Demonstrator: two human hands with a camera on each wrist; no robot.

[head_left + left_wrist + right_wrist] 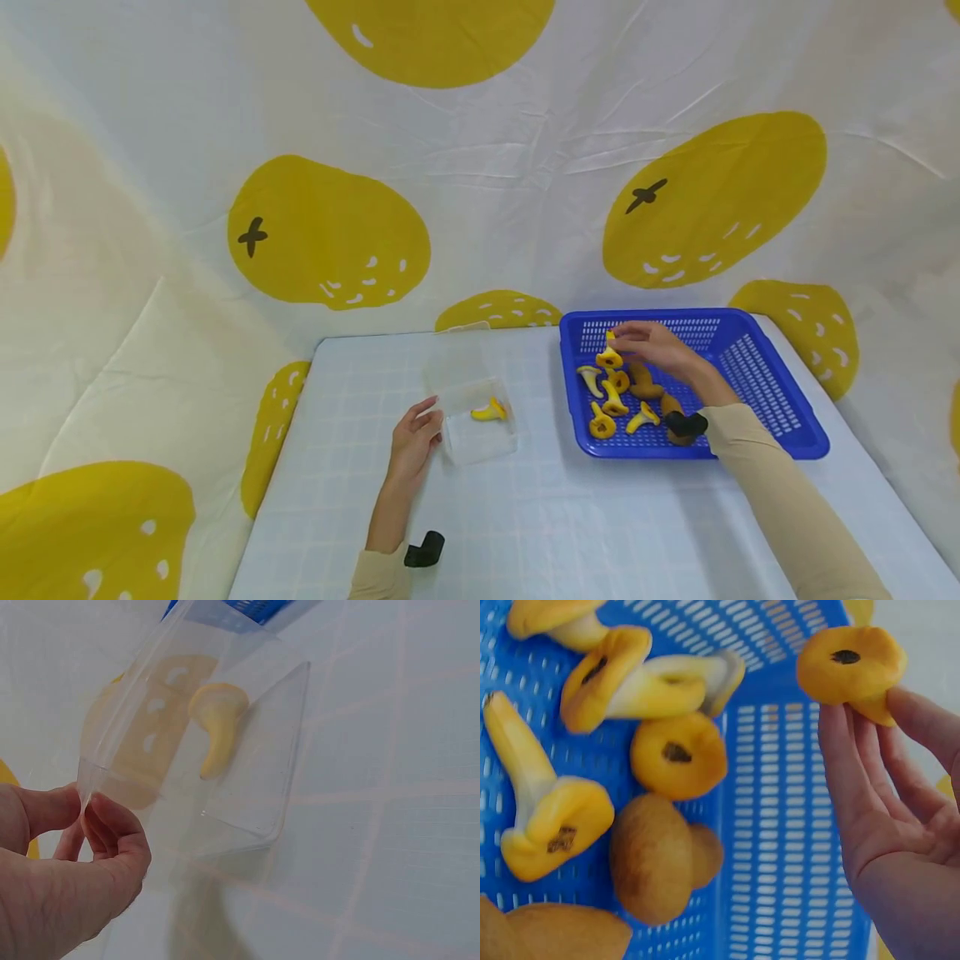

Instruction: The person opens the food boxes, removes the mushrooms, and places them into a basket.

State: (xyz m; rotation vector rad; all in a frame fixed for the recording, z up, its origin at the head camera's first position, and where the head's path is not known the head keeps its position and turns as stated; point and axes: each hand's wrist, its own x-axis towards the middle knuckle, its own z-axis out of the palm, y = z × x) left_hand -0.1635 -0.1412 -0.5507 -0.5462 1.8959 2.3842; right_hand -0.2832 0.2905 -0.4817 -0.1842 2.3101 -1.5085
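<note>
A clear plastic box stands on the table with its lid folded up behind it. One yellow chanterelle mushroom lies inside. At the box's left side my left hand pinches the thin plastic edge between thumb and fingers. Over the left part of a blue basket, my right hand holds another yellow chanterelle by its stem, cap facing the wrist camera. Below it in the basket lie several more chanterelles and brown mushrooms.
The table has a pale checked cloth and meets a hanging fabric printed with yellow fruit at its back edge. The basket's perforated walls rise around the mushrooms, to the right of the box. A black strap piece sits at my left wrist.
</note>
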